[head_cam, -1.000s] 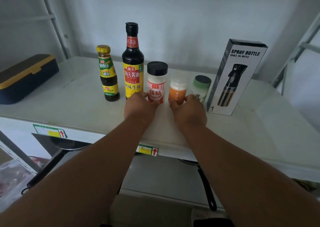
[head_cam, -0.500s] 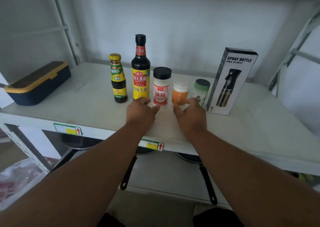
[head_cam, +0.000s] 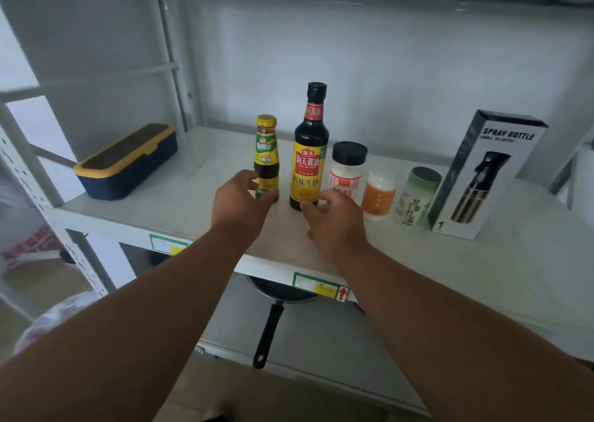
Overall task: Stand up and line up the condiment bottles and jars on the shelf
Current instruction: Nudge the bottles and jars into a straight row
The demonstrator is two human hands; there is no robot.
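Left grip (head_cam: pixel 239 201) now curls round small sauce bottle (head_cam: pixel 266 158), shifted off the jars; right grip (head_cam: pixel 334 219) loose, empty, by soy bottle (head_cam: pixel 308 151). Row's upright, prob. final nudging.

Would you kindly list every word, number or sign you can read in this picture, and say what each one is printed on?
"SPRAY BOTTLE": black and white box; the smaller line beneath is blurred.
"1": the box's lower front corner.
"海天酱油" and "鲜味生抽": tall dark bottle.
"甘草": green-capped jar; the rest is unclear.
Red up arrow: sticker on the shelf edge; its small print is unreadable.
Labels on the small yellow-capped bottle, black-capped jar and orange jar: too blurred.
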